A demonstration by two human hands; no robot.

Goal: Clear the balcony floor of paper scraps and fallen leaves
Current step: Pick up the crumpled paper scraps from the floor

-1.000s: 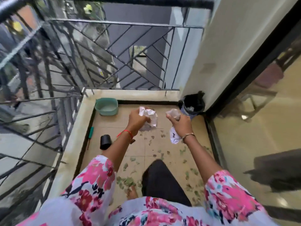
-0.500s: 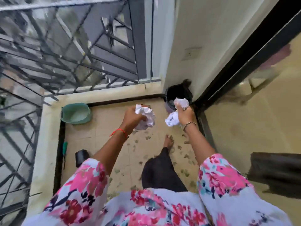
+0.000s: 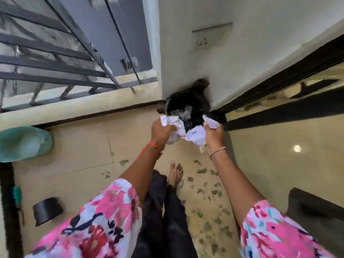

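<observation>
Balcony floor [image 3: 83, 146]: left hand [image 3: 161, 132], right hand [image 3: 214, 135] clutch paper [image 3: 196, 136].

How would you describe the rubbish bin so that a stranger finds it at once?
Find the white wall with the switch plate. Where it meets the floor, beside the dark door frame, stands the bin. Alone among the containers it has a black liner and white paper inside; the teal basin lies far left.

Both hands [image 3: 161, 132] [image 3: 214, 135] grip crumpled paper [image 3: 195, 135] beside black bin [image 3: 193, 101]; leaves [image 3: 202, 171] on floor
</observation>
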